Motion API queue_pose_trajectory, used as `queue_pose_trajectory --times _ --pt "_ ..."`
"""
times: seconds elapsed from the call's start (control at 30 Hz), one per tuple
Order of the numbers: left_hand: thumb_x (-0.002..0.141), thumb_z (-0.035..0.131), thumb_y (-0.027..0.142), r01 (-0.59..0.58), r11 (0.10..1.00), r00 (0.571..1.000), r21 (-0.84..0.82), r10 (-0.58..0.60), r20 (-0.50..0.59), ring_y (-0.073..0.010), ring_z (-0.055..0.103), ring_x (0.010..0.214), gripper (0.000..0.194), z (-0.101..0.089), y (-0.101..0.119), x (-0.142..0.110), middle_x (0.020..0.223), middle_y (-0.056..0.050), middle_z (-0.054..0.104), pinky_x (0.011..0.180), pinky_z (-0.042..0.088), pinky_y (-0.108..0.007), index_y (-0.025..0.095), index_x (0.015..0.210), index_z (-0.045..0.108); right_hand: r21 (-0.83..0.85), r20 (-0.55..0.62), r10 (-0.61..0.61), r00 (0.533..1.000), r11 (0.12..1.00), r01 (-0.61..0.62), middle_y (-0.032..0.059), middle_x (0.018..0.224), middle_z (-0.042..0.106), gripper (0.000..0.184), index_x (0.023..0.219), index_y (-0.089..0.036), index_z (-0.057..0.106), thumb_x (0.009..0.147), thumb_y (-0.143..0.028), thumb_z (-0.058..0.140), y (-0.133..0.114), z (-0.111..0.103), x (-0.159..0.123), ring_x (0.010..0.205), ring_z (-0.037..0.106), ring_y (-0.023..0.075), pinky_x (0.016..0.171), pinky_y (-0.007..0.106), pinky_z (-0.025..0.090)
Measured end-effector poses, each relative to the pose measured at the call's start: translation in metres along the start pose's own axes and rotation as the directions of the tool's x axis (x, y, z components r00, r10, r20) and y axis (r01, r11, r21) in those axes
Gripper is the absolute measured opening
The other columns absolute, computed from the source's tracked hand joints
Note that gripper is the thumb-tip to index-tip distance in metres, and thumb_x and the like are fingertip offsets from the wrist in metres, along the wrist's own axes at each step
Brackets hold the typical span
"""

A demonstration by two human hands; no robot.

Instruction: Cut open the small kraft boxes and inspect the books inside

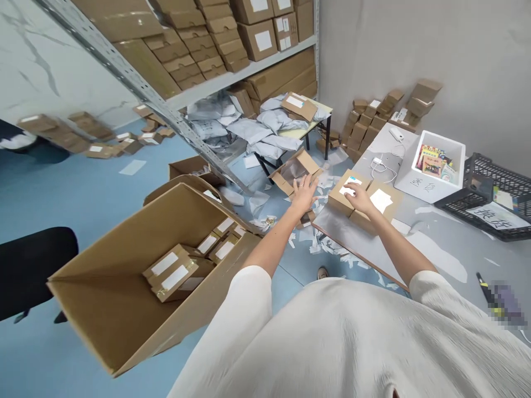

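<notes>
My left hand [305,194] is open with its fingers spread, holding nothing. It is over the floor beside the table, in front of an opened cardboard box [309,161] whose flaps stand out; whether it touches this box I cannot tell. On the table's near left corner, my right hand [360,199] lies over a small cardboard box [341,202] with a white label [350,184]. Its fingers are slightly bent and apart on the label. Another small box [397,200] with white paper on top sits against the first, partly under my right wrist.
A large open carton [97,260] with several labelled boxes inside stands left. Grey mailing bags [249,131] cover a low table below the shelf [244,72]. Paper scraps [332,250] litter the floor. The table holds a white foam bin [425,185] and a black crate [498,174].
</notes>
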State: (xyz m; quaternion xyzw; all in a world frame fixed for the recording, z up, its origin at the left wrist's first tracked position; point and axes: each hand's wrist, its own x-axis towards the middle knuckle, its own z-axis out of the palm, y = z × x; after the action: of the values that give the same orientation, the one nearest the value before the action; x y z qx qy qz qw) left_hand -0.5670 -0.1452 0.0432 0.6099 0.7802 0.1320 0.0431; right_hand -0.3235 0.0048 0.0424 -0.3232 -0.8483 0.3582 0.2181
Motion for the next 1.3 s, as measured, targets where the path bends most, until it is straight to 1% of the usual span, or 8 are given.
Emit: queue_pose_trajectory --times 0.13,0.3,0.57,0.67,0.83,1.0,1.13,1.3 --pt "0.104 0.067 0.033 -0.106 0.992 0.992 -0.07 0.11 0.061 -0.0399 0.029 0.17 0.075 0.034 0.02 0.004 0.182 -0.019 0.033 0.138 0.019 -0.064 0.025 0.173 0.041 -0.052 0.006 0.079 0.997 0.996 -0.078 0.0135 0.148 0.07 0.042 0.132 -0.025 0.078 0.096 -0.037 0.061 0.032 -0.009 -0.02 0.14 0.064 0.0343 0.124 0.056 0.049" --pt "0.107 0.06 0.035 -0.199 0.967 0.969 -0.162 0.219 0.115 -0.0374 0.035 0.167 0.064 0.07 0.069 0.01 0.18 -0.02 0.038 0.136 0.026 -0.06 0.024 0.169 0.046 -0.148 -0.027 0.231 0.973 0.961 -0.232 0.0138 0.141 0.075 0.04 0.126 -0.023 0.08 0.092 -0.031 0.061 0.066 -0.03 -0.053 0.14 0.063 0.0342 0.127 0.056 0.046" --pt "0.108 0.059 0.033 -0.213 0.923 0.917 -0.32 0.302 0.261 -0.0351 0.041 0.164 0.056 0.113 0.143 0.026 0.179 -0.019 0.04 0.133 0.033 -0.056 0.024 0.163 0.051 -0.185 -0.119 0.509 0.852 0.832 -0.523 0.0138 0.138 0.076 0.039 0.124 -0.022 0.08 0.088 -0.027 0.066 0.102 -0.057 -0.111 0.145 0.06 0.0342 0.128 0.052 0.045" --pt "0.107 0.061 0.031 -0.166 0.93 0.908 -0.328 0.274 0.318 -0.0363 0.049 0.158 0.056 0.125 0.156 0.032 0.176 -0.022 0.043 0.129 0.04 -0.054 0.02 0.161 0.053 -0.144 -0.152 0.587 0.795 0.783 -0.605 0.0149 0.142 0.073 0.044 0.127 -0.02 0.078 0.084 -0.025 0.067 0.111 -0.062 -0.13 0.146 0.06 0.034 0.128 0.051 0.044" --pt "0.102 0.063 0.022 -0.093 0.921 0.906 -0.379 0.237 0.351 -0.0339 0.063 0.143 0.055 0.142 0.167 0.036 0.154 -0.019 0.066 0.123 0.048 -0.047 0.017 0.157 0.059 0.064 -0.114 0.713 0.692 0.7 -0.711 0.0166 0.153 0.068 0.065 0.147 -0.02 0.064 0.083 -0.032 0.072 0.116 -0.059 -0.153 0.131 0.069 0.0329 0.115 0.05 0.056" --pt "0.1 0.058 0.014 -0.142 0.903 0.909 -0.406 0.281 0.309 -0.0319 0.059 0.146 0.059 0.158 0.186 0.025 0.157 -0.016 0.064 0.126 0.046 -0.047 0.018 0.158 0.06 0.121 -0.215 0.739 0.639 0.669 -0.733 0.0194 0.155 0.066 0.069 0.146 -0.019 0.064 0.08 -0.037 0.075 0.122 -0.063 -0.176 0.14 0.065 0.0354 0.119 0.051 0.052" --pt "0.099 0.059 0.013 -0.168 0.902 0.898 -0.399 0.307 0.316 -0.0327 0.06 0.143 0.057 0.167 0.218 0.018 0.154 -0.017 0.066 0.125 0.047 -0.047 0.019 0.155 0.064 0.119 -0.253 0.769 0.587 0.627 -0.77 0.0171 0.152 0.067 0.065 0.143 -0.021 0.067 0.081 -0.04 0.073 0.131 -0.08 -0.203 0.139 0.065 0.0355 0.12 0.05 0.052" --pt "0.099 0.059 0.013 -0.205 0.895 0.876 -0.396 0.348 0.334 -0.0328 0.061 0.141 0.054 0.174 0.278 0.013 0.153 -0.016 0.066 0.125 0.047 -0.046 0.02 0.153 0.066 0.132 -0.303 0.781 0.546 0.602 -0.787 0.0165 0.149 0.069 0.062 0.14 -0.022 0.069 0.08 -0.039 0.074 0.151 -0.114 -0.248 0.139 0.066 0.0362 0.12 0.05 0.053"
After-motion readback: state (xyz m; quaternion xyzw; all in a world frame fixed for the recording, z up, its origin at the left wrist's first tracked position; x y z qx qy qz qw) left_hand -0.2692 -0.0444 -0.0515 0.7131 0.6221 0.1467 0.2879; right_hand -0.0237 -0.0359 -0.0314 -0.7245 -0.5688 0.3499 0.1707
